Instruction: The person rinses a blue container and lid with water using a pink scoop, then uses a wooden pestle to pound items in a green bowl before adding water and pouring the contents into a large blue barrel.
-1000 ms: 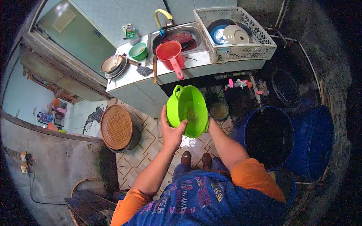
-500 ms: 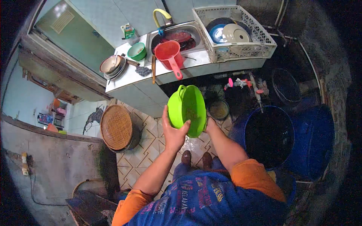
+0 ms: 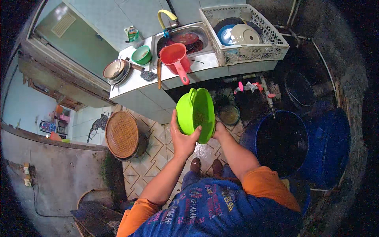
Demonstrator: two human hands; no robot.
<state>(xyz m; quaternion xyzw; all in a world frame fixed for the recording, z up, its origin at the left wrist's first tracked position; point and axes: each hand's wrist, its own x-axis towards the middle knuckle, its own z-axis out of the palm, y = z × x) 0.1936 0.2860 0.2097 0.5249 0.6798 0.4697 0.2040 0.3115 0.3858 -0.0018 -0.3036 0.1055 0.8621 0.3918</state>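
A bright green plastic basin (image 3: 184,113) with a loop handle at its top is held tilted on its side, in front of the counter. My left hand (image 3: 182,139) grips its lower left side, the thumb pressed over the rim. On the right, my right hand (image 3: 220,130) supports the basin's far side, most of its fingers hidden behind it. Inside the basin lies a dark patch of residue that I cannot make out clearly. Just beyond, a red dipper (image 3: 173,59) sits at the sink's front edge with its handle jutting toward me.
Dishes lie in the metal sink (image 3: 205,33) under a yellow-hosed tap. A white plastic crate (image 3: 252,59) of plates stands to its right. Stacked bowls (image 3: 114,70), a green bowl (image 3: 141,55) and a scourer (image 3: 148,76) are left. A woven tray (image 3: 121,133) and blue water barrel (image 3: 258,138) stand below.
The basin has shifted very slightly left and upright, with both hands still gripping it. Nothing else has visibly moved apart from a slight shift of the view.
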